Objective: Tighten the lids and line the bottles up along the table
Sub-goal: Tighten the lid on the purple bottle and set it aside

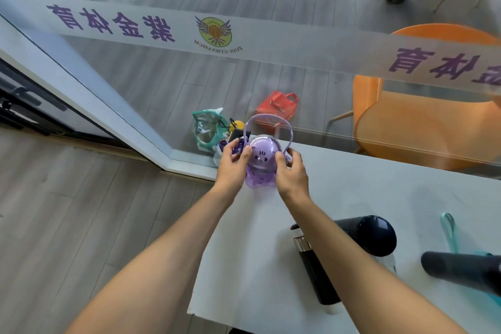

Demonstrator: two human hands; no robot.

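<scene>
A purple see-through bottle with a domed lid and a cartoon face stands at the far left corner of the white table. Its purple strap arches above it. My left hand grips the left side of the lid, and my right hand grips the right side. Nearer to me, a black bottle with a silver band lies on the table, partly hidden by my right forearm. A dark-lidded bottle stands beside it, and another dark bottle is at the right edge.
A teal strap lies on the table at the right. A glass wall with a frosted band of purple lettering runs just behind the table. Beyond it stand an orange chair, a red bag and a teal bag.
</scene>
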